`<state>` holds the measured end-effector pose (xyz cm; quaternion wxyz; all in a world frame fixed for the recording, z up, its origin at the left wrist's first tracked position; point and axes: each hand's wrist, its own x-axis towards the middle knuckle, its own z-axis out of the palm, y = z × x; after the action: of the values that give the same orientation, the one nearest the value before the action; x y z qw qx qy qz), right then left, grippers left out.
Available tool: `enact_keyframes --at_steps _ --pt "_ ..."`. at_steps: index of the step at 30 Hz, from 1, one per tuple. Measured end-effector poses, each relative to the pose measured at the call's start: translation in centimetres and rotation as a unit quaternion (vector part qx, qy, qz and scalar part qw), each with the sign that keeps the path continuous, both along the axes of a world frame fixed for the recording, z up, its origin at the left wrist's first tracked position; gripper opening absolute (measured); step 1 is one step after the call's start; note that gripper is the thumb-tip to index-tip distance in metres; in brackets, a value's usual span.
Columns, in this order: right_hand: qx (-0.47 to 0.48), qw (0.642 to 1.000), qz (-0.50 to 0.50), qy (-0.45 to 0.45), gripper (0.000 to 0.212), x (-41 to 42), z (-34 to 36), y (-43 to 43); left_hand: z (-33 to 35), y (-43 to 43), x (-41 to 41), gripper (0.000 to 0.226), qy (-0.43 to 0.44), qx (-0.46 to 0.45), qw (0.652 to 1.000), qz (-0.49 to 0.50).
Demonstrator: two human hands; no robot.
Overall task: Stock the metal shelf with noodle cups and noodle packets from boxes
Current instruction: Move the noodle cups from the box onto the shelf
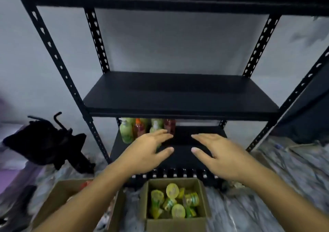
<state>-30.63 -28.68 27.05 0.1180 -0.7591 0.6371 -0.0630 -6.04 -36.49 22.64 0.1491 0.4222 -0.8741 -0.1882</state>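
Rear wall (169,41): plain, pale grey, unbroken finish behind the black metal shelf (178,93) that stands in front of it. One dark, scuffed patch (306,34) noted on the wall at upper right. Floor (293,178): grey-and-white marbled pattern, glossy. A second dark rack (302,87) with perforated uprights stands at the right edge. A black bag-like item (44,142) lies on the floor at left, detail blurred. Purple furnishing (7,174) at far left, unidentifiable. Lighting: dim, cool, even.

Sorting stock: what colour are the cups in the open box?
The cups are yellow and green; head view.
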Motion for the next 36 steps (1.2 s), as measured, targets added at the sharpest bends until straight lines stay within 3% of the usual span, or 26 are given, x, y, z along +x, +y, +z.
enact_keyframes --at_steps 8,16,22,29,36 --pt "0.203 0.978 -0.038 -0.012 0.055 1.9 -16.9 4.2 -15.9 5.0 0.0 0.055 -0.06 0.227 0.972 0.029" --pt "0.303 0.948 -0.094 -0.028 0.057 0.4 -25.2 5.4 -24.1 6.9 -1.0 0.05 -0.118 0.348 0.928 0.068" --pt "0.346 0.921 -0.162 -0.081 0.063 -2.3 -30.3 4.9 -27.0 6.3 -2.1 0.053 -0.126 0.367 0.918 0.082" --pt "0.355 0.923 -0.131 -0.074 0.063 -4.6 -37.1 1.3 -32.7 3.9 -3.6 0.058 -0.119 0.36 0.917 0.126" --pt "0.345 0.933 -0.073 -0.07 0.063 -5.1 -53.3 -4.3 -48.8 -0.6 -4.8 0.068 -0.131 0.355 0.907 0.183"
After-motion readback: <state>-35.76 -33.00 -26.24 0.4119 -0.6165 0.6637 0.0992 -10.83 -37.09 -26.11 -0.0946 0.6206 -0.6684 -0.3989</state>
